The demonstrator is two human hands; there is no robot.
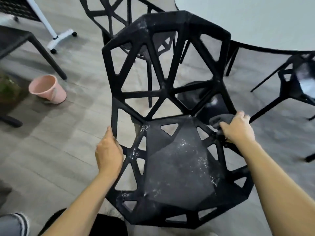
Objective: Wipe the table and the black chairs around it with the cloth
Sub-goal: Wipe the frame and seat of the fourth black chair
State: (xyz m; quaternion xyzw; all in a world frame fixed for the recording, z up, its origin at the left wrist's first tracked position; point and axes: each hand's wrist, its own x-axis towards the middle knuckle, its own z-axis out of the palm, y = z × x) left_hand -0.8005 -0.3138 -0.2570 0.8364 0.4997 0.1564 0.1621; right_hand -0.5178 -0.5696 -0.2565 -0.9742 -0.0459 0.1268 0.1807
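The black chair [170,116] stands beside the desk [255,23], backrest toward it. The left hand [109,150] grips its left edge, fingers curled; the right hand [237,128] presses the bunched dark cloth [218,120] on its right edge.

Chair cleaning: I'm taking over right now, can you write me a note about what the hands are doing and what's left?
Left hand grips the left edge of the near black chair, steadying it.
Right hand holds the dark cloth against the chair's right edge, where seat meets back.
White dusty marks show on the seat and the back's top, so this chair isn't finished.
Left: this chair, the other black chairs and the table; whether those are wiped cannot be told.
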